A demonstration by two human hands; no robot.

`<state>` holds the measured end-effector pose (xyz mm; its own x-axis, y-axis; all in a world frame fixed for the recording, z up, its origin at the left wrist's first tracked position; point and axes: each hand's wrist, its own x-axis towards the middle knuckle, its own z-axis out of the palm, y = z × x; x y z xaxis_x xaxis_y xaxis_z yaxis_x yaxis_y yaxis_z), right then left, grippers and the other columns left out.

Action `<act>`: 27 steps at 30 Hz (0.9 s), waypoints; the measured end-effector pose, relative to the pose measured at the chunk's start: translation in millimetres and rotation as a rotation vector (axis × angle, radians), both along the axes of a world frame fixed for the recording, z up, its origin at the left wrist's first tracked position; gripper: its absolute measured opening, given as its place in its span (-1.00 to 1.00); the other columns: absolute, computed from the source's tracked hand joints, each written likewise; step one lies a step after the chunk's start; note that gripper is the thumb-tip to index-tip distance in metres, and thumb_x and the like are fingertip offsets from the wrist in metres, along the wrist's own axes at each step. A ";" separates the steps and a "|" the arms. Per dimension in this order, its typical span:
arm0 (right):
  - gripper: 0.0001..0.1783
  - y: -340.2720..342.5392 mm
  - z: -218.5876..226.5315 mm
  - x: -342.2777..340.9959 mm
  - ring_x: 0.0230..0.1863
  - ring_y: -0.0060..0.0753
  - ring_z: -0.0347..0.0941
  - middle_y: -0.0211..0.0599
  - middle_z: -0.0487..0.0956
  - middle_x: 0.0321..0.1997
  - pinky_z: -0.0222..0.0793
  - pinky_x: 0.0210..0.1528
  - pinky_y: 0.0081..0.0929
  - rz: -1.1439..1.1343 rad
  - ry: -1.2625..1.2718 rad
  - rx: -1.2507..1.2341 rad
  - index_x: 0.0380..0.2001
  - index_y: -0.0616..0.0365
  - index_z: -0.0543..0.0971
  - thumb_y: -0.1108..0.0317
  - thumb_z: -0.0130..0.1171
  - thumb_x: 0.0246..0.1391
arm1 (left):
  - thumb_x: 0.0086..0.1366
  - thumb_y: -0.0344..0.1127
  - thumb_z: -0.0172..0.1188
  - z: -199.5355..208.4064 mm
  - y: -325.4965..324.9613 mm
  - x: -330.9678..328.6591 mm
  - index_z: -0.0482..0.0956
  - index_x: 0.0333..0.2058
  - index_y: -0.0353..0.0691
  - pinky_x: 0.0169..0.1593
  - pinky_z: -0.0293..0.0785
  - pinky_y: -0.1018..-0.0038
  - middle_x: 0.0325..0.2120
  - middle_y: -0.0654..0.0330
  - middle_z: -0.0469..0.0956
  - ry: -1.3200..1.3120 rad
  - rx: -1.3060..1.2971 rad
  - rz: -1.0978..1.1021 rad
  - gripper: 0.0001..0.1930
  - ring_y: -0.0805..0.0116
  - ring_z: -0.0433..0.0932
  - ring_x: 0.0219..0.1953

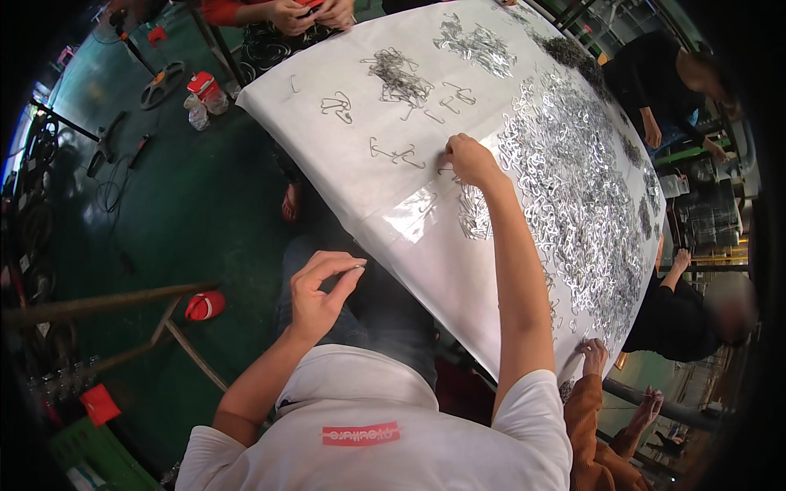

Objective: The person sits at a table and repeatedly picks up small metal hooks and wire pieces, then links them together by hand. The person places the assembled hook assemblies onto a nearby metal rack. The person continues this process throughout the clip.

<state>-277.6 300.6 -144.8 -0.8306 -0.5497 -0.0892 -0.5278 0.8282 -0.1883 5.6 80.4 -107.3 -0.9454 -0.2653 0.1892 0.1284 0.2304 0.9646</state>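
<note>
My left hand (321, 293) is raised in front of me, off the table's near edge. Its thumb and forefinger pinch a tiny thing, too small to name. My right hand (470, 159) reaches out over the white-covered table (352, 176), fingers pressed together; what they hold, if anything, is hidden. Just under those fingers lies a bent metal hook (447, 171). A small heap of shiny hooks (475, 214) lies beside my right forearm. Left of my right hand are a few loose S-shaped hooks (397, 154).
A broad spread of silvery hooks (573, 188) covers the table's right side. Darker hooks (397, 75) and another pile (479, 51) lie toward the far edge. Other people's hands (307, 15) work around the table, one hand (594, 357) at its near right. A red container (204, 306) stands on the green floor.
</note>
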 end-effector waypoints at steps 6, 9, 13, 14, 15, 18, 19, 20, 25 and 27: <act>-0.81 -11.5 10.0 59.2 -0.43 -0.41 0.54 -0.26 0.62 -0.42 0.42 -0.38 -0.52 -0.330 -0.472 -0.824 -0.26 0.31 0.52 0.43 0.18 0.07 | 0.07 -0.56 0.29 0.4 -1.1 1.9 0.67 -0.33 -0.25 -0.37 0.44 0.56 -0.41 0.21 0.62 -0.001 -0.047 -0.042 -0.84 0.43 0.54 -0.38; -0.77 -17.5 17.0 115.4 -0.39 -0.50 0.54 -0.26 0.61 -0.40 0.38 -0.40 -0.58 -0.459 -0.668 -1.081 -0.24 0.35 0.55 0.42 0.24 0.05 | 0.08 -0.57 0.27 -0.4 -1.0 2.8 0.67 -0.30 -0.26 -0.37 0.40 0.59 -0.40 0.23 0.62 0.042 -0.068 -0.072 -0.82 0.49 0.48 -0.44; -0.70 -29.3 29.6 177.8 -0.36 -0.49 0.55 -0.22 0.62 -0.37 0.36 -0.38 -0.60 -0.514 -0.718 -1.186 -0.22 0.39 0.56 0.38 0.26 0.04 | 0.08 -0.58 0.26 -0.3 1.1 4.9 0.67 -0.27 -0.27 -0.35 0.40 0.60 -0.38 0.23 0.62 0.068 -0.054 -0.113 -0.80 0.50 0.46 -0.45; -0.69 -31.2 33.5 190.8 -0.36 -0.49 0.54 -0.21 0.62 -0.37 0.36 -0.37 -0.61 -0.547 -0.729 -1.184 -0.21 0.40 0.55 0.37 0.27 0.03 | 0.08 -0.58 0.26 -0.1 2.2 5.4 0.67 -0.27 -0.26 -0.35 0.41 0.60 -0.38 0.23 0.62 0.075 -0.044 -0.125 -0.80 0.50 0.47 -0.44; -0.73 -32.2 37.8 202.8 -0.34 -0.49 0.53 -0.24 0.62 -0.38 0.34 -0.34 -0.62 -0.550 -0.770 -1.214 -0.24 0.35 0.57 0.37 0.26 0.04 | 0.08 -0.58 0.26 0.2 3.3 5.7 0.66 -0.27 -0.26 -0.34 0.41 0.60 -0.38 0.22 0.62 0.085 -0.047 -0.127 -0.80 0.50 0.47 -0.44; -0.78 -39.8 47.1 232.3 -0.32 -0.51 0.51 -0.26 0.62 -0.38 0.33 -0.32 -0.63 -0.560 -0.816 -1.319 -0.28 0.29 0.58 0.36 0.26 0.05 | 0.08 -0.58 0.26 2.2 6.9 7.5 0.66 -0.28 -0.25 -0.34 0.42 0.60 -0.38 0.23 0.62 0.094 -0.031 -0.133 -0.80 0.49 0.48 -0.43; -0.83 -41.8 49.7 240.2 -0.32 -0.59 0.45 -0.36 0.59 -0.38 0.28 -0.31 -0.67 -0.578 -0.823 -1.353 -0.32 0.23 0.57 0.37 0.27 0.06 | 0.08 -0.58 0.26 2.8 7.4 8.0 0.66 -0.27 -0.25 -0.34 0.42 0.59 -0.38 0.23 0.62 0.086 -0.029 -0.141 -0.80 0.49 0.49 -0.42; -0.84 -43.1 52.4 247.0 -0.33 -0.62 0.42 -0.40 0.57 -0.38 0.27 -0.30 -0.68 -0.595 -0.832 -1.390 -0.32 0.23 0.57 0.38 0.27 0.06 | 0.08 -0.58 0.26 3.4 7.8 8.5 0.66 -0.27 -0.25 -0.34 0.42 0.59 -0.37 0.23 0.63 0.080 -0.028 -0.149 -0.79 0.48 0.49 -0.41; -0.88 -50.4 58.5 271.0 -0.36 -0.71 0.28 -0.54 0.49 -0.37 0.19 -0.28 -0.71 -0.681 -0.851 -1.559 -0.33 0.21 0.57 0.43 0.27 0.06 | 0.07 -0.59 0.27 4.0 13.5 10.1 0.65 -0.27 -0.24 -0.33 0.45 0.55 -0.37 0.21 0.64 0.117 -0.023 -0.159 -0.79 0.40 0.53 -0.38; -0.90 -52.9 58.2 276.3 -0.34 -0.71 0.28 -0.54 0.49 -0.36 0.18 -0.27 -0.72 -0.683 -0.811 -1.582 -0.33 0.20 0.57 0.45 0.26 0.07 | 0.07 -0.59 0.26 3.9 15.4 11.4 0.65 -0.27 -0.26 -0.31 0.45 0.58 -0.35 0.22 0.64 0.130 -0.022 -0.166 -0.79 0.45 0.52 -0.38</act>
